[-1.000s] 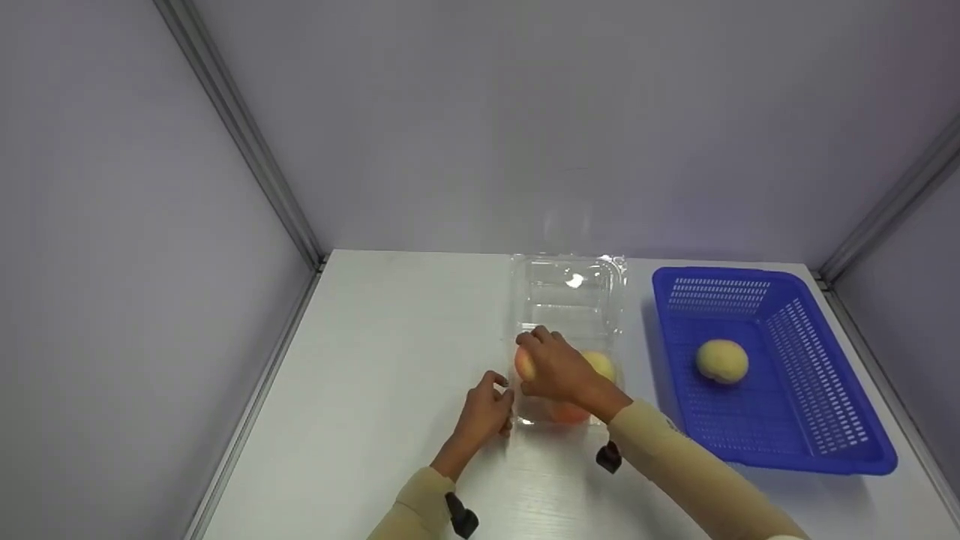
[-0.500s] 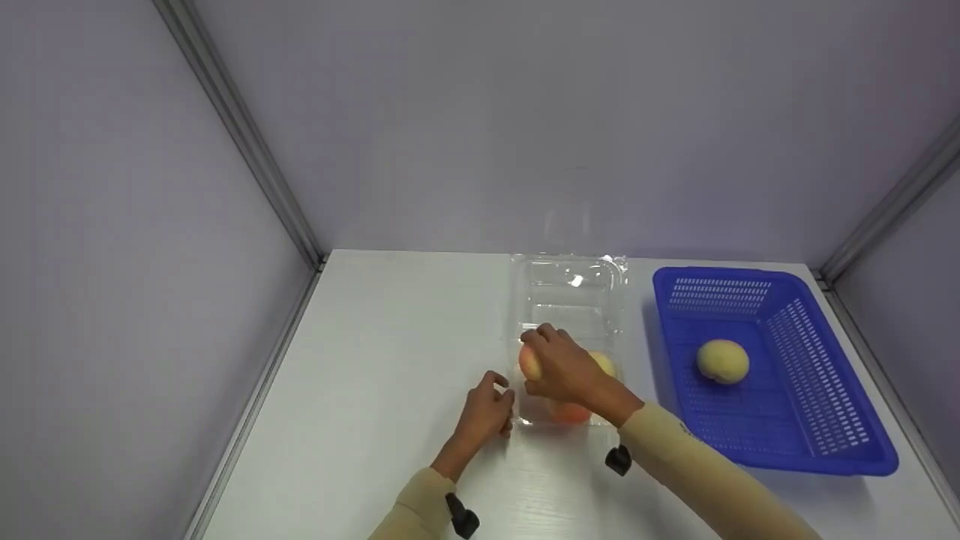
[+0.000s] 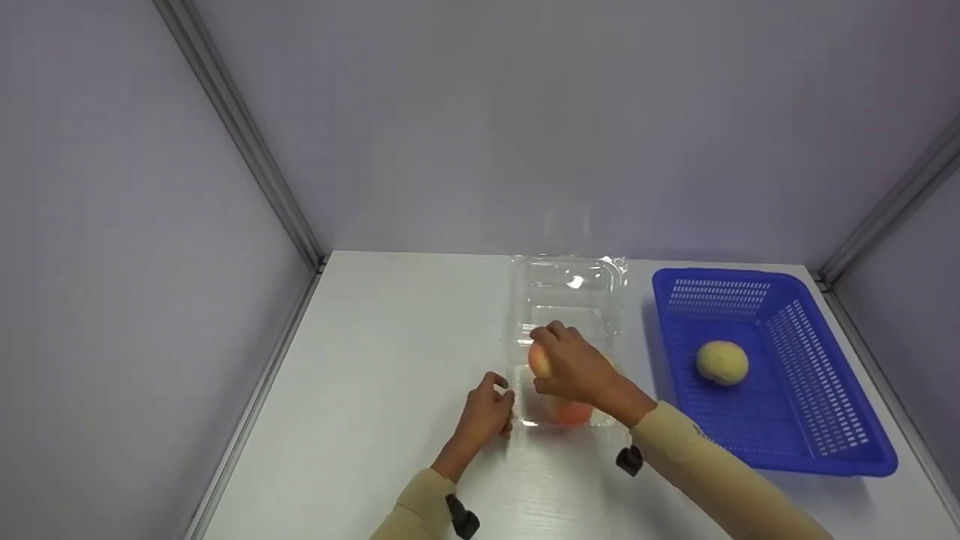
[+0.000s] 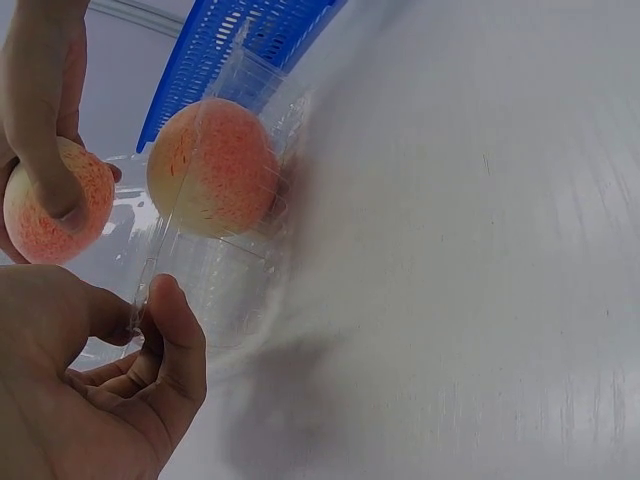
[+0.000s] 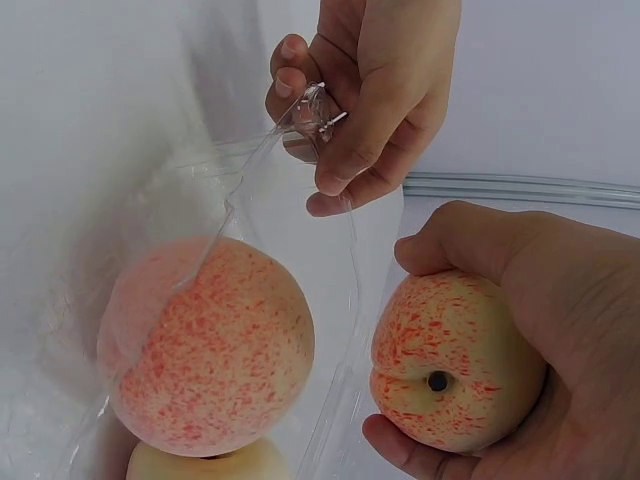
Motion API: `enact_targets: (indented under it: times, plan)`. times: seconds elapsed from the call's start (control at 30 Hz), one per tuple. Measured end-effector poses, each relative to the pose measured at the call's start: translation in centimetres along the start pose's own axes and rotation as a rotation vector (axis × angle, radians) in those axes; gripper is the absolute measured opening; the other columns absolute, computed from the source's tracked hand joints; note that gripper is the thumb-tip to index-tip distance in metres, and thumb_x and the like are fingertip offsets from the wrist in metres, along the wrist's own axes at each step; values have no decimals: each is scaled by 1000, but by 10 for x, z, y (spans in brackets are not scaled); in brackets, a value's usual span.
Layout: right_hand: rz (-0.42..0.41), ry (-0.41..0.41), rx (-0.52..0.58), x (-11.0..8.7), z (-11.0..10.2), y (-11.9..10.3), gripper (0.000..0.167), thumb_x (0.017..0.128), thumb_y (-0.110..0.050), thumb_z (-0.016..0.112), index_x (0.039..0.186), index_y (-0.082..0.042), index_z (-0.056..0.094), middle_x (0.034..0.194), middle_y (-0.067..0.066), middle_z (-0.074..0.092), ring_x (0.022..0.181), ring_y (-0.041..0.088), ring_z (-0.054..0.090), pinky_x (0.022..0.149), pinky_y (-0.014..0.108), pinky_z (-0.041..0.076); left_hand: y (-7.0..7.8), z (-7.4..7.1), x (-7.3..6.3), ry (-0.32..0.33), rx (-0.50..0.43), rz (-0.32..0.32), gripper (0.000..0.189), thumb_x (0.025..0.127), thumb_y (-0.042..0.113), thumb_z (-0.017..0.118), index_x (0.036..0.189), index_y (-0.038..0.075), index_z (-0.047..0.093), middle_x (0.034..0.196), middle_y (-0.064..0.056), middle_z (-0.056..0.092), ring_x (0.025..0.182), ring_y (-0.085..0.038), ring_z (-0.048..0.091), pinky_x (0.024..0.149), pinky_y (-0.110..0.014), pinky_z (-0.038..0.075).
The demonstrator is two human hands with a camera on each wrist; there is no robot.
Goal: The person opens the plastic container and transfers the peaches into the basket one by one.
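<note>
A clear plastic clamshell box [image 3: 532, 394] lies on the table with its lid [image 3: 570, 294] folded back toward the wall. My left hand [image 3: 484, 412] pinches the box's left rim between thumb and fingers, as the left wrist view shows. Above the box my right hand [image 3: 576, 367] grips a peach [image 5: 440, 375], its stem hollow visible in the right wrist view. Inside the box sits a speckled pink peach [image 5: 225, 350] near the front. A paler peach [image 5: 210, 465] lies beside it, mostly hidden in the head view by my right hand.
To the right stands a blue slotted basket [image 3: 780, 465] with one pale yellow peach [image 3: 722, 363] inside. The white table [image 3: 375, 337] extends left of the box. Grey walls enclose the back and both sides.
My right hand has shifted slightly right with the peach, covering more of the paler one in the box. My left hand has stayed at the rim.
</note>
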State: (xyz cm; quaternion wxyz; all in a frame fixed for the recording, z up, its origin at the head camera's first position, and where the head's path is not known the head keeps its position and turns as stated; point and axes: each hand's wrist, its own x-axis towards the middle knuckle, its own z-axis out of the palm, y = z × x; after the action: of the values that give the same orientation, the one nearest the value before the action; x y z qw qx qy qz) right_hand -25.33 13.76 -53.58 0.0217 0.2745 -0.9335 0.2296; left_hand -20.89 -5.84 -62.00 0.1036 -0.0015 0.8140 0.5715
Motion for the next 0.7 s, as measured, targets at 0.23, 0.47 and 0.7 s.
enact_targets:
  times: [0.23, 0.47, 0.7]
  plan:
    - [35, 9, 13, -1, -9, 6, 73, 73, -19, 87, 139, -5, 58, 126, 16, 62, 110, 38, 63, 85, 47, 60, 1, 0, 0, 3, 5, 2, 20, 107, 11, 56, 123, -1, 55, 68, 0, 59, 50, -10, 56, 46, -22, 50]
    - [43, 6, 29, -3, -16, 10, 74, 74, -18, 88, 141, -4, 58, 127, 16, 62, 113, 38, 62, 87, 48, 60, 0, -1, -2, -4, 8, 5, 24, 108, 12, 55, 127, -3, 54, 70, 0, 60, 51, -10, 57, 47, -25, 54]
    - [46, 17, 24, -4, -21, 15, 74, 75, -20, 89, 141, -4, 58, 127, 17, 62, 114, 38, 62, 87, 50, 60, 1, 0, -1, -2, 23, -2, 26, 108, 14, 55, 129, -3, 54, 71, 0, 60, 52, -10, 58, 48, -25, 55]
